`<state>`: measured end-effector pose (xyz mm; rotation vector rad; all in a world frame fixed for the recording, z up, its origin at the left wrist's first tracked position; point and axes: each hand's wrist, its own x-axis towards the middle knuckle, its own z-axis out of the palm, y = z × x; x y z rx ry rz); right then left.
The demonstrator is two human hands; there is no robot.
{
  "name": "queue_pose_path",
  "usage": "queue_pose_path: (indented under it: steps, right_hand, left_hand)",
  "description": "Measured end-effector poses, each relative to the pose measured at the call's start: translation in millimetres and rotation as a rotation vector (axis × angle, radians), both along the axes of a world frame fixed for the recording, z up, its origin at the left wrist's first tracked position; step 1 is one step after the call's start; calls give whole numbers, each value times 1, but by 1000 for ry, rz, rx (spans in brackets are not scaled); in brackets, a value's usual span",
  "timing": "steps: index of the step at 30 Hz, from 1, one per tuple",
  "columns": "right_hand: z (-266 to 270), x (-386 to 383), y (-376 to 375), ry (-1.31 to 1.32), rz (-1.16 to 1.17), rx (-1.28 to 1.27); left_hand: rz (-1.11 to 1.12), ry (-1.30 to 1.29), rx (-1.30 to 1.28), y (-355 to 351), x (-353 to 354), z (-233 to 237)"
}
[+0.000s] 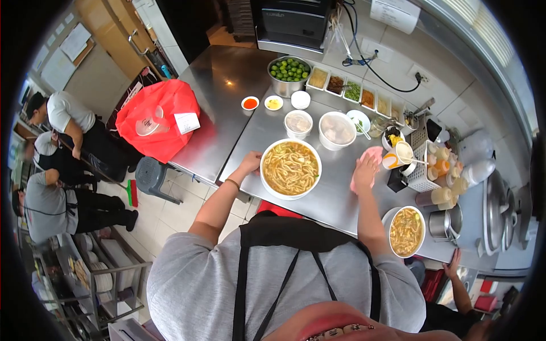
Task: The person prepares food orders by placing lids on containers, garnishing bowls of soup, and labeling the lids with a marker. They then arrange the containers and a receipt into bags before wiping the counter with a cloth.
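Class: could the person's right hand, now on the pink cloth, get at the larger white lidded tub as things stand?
Probably yes. The right hand lies on the pink cloth, and the lidded tub stands just ahead of it, with only bare counter between.

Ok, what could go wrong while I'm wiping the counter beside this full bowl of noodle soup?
The noodle bowl looks full, and your left hand at its rim could nudge it and slop broth. Your right hand lies on the pink cloth close to the cup with a spoon; a swipe might tip it. The second bowl sits near the edge of the counter.
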<state>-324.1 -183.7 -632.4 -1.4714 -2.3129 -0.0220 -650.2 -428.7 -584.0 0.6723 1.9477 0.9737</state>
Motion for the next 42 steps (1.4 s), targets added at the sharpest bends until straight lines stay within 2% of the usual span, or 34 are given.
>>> queue_pose_path:
  steps: [2, 4, 6, 7, 9, 10, 12, 14, 16, 18, 20, 22, 26, 30, 32, 33, 35, 38, 39, 42]
  right_hand:
    - [17, 4, -46, -54, 17, 41]
    - [-4, 22, -72, 83, 216, 10]
    - [26, 32, -111, 211, 452, -63]
    - [36, 35, -123, 211, 440, -69]
    - [50, 41, -139, 464, 492, -436]
    - [65, 43, -140, 465, 481, -438]
    - [93, 37, -124, 479, 339, -329]
    - [98, 37, -87, 440, 313, -359]
    - [119, 31, -65, 106, 400, -3]
    - [146, 12, -40, 183, 353, 82]
    - [170, -12, -12, 338, 385, -60]
    - [175, -33, 30, 350, 404, 70]
    - [158, -88, 104, 246, 174, -150]
    - [135, -120, 147, 197, 74, -291]
    - [139, -117, 154, 44, -42, -339]
    - [136, -110, 153, 38, -50, -354]
    - [142, -96, 138, -210, 14, -424]
    - [109, -87, 122, -259, 36, -328]
    - [104, -84, 123, -274, 35, -414]
    - [120, -72, 121, -199, 72, -370]
  left_hand:
    - [22, -19, 12, -4, -5, 3]
    - [40, -33, -3, -4, -12, 1]
    - [19, -47, -6, -5, -16, -6]
    - [27, -51, 2, -6, -16, -5]
    - [21, -52, 6, -5, -15, -2]
    - [33, -63, 18, -6, -12, 2]
    - [41, -78, 31, -7, -8, -1]
    - [31, -46, 21, -6, -9, -4]
    - [13, -78, 12, -5, -6, -4]
    - [19, -95, 50, -5, -1, 1]
    - [8, -80, 61, -2, 8, 7]
    - [30, -63, 70, 0, 14, 9]
    - [55, -134, 75, 8, 27, 4]
    - [39, -163, 92, 13, 35, 1]
    - [30, -172, 51, 13, 37, 7]
    - [69, -242, 66, 10, 35, 6]
    - [96, -344, 90, 4, 29, 5]
    - [194, -201, 100, 1, 21, 7]
    - [208, -189, 114, -2, 13, 1]
    - [263, -121, 155, -6, -2, -5]
